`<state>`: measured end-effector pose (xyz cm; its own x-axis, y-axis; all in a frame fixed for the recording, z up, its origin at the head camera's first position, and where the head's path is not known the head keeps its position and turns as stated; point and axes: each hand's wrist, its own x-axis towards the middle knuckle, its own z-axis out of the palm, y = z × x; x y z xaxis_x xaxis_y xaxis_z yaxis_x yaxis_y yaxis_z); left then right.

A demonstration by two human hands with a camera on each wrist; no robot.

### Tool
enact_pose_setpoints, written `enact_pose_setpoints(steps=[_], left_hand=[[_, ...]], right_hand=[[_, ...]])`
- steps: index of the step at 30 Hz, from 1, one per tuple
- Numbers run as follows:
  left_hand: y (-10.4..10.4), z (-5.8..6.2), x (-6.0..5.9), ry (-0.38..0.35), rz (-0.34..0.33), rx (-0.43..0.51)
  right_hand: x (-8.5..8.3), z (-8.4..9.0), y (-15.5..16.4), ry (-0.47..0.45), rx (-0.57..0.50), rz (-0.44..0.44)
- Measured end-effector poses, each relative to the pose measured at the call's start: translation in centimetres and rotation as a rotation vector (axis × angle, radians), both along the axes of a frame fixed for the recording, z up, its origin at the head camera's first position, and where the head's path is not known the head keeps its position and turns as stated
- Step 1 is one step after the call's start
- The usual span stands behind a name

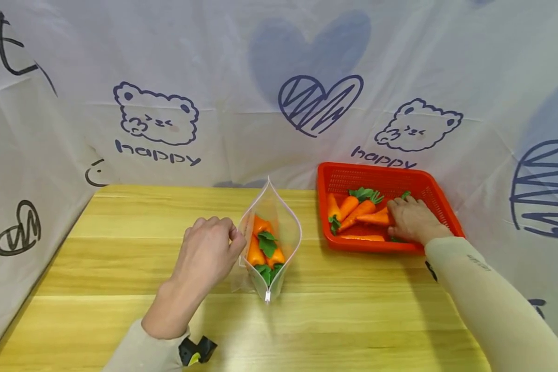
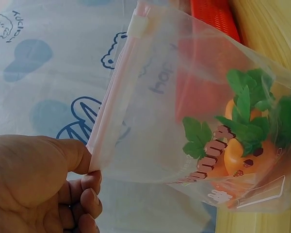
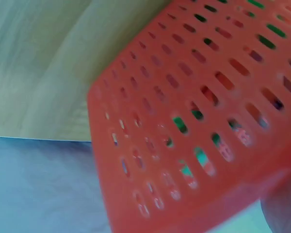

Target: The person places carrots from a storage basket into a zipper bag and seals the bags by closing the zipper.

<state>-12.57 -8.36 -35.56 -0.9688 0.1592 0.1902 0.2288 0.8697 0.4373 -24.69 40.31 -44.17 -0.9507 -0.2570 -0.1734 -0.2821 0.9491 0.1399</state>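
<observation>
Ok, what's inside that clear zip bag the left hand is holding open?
The clear zip bag holds toy carrots with green leaves; at least two show through its open mouth. The left hand pinches its rim. Any carrots lying underneath are covered, so the full count cannot be told.

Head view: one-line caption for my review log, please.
Left hand pinches the clear zip bag open while the right hand reaches onto toy carrots in the red basket.

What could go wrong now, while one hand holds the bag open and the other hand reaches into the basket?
The left hand pinches only one edge of the zip bag, so its mouth may sag shut or the bag may tip. The right hand lies over several carrots in the red basket; lifting one could drag another out.
</observation>
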Motion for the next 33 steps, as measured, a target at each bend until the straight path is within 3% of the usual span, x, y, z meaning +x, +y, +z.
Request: enact_pose_setpoints(steps=[7, 11, 18, 33], left_hand=[[-0.1, 0.0, 0.1, -0.018, -0.003, 0.0], [-0.2, 0.0, 0.2, -0.017, -0.002, 0.001], [-0.2, 0.0, 0.2, 0.003, -0.009, -0.001], [-0.1, 0.1, 0.1, 0.007, -0.004, 0.0]], right_hand=[[0.4, 2.4, -1.9, 0.21, 0.006, 0.054], [0.9, 4.4, -3.7, 0.279, 0.02, 0.103], [2.0, 7.1, -5.9, 0.31, 0.039, 0.151], [4.8, 11.3, -10.2, 0.334, 0.061, 0.205]])
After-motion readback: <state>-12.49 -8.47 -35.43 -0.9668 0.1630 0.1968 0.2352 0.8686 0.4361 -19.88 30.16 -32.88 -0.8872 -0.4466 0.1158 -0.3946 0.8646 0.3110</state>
